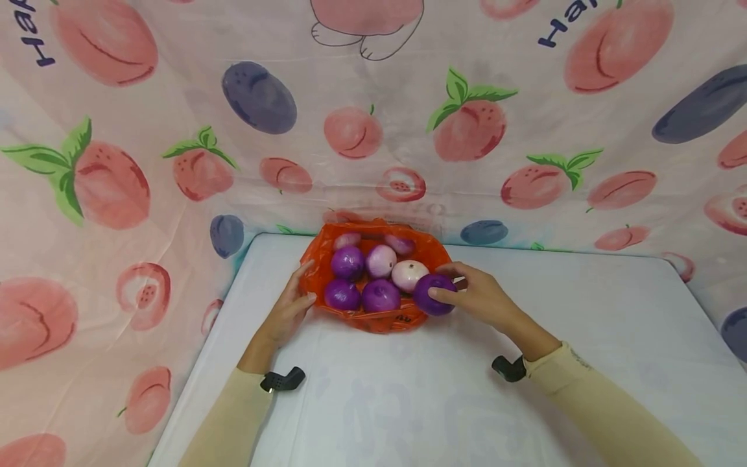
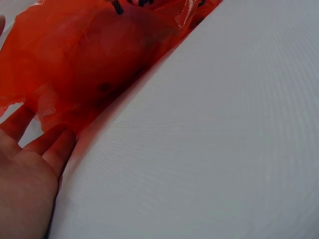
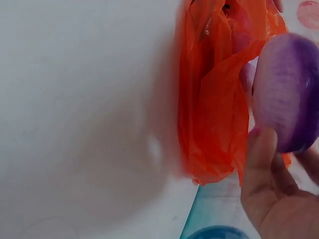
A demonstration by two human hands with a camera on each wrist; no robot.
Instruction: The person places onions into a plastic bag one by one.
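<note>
An orange-red plastic bag [image 1: 382,323] lies with its mouth spread wide on the white table, holding several onions. Some are deep purple, like the purple onion [image 1: 381,296] at the front; the pale onion [image 1: 408,275] is nearly white. My right hand [image 1: 489,299] grips another purple onion [image 1: 428,306] between thumb and fingers at the bag's right rim. In the right wrist view this onion [image 3: 281,84] is off the table, beside the bag. At the bag's left side my left hand [image 1: 288,312] rests with fingers loosely spread, fingertips [image 2: 62,139] touching the plastic.
The white tabletop [image 1: 373,402] stretches in front of the bag and to both sides. Right behind it hangs a fruit-print cloth [image 1: 350,78], which also covers the left side. A black wrist device [image 1: 283,379] sits on each forearm.
</note>
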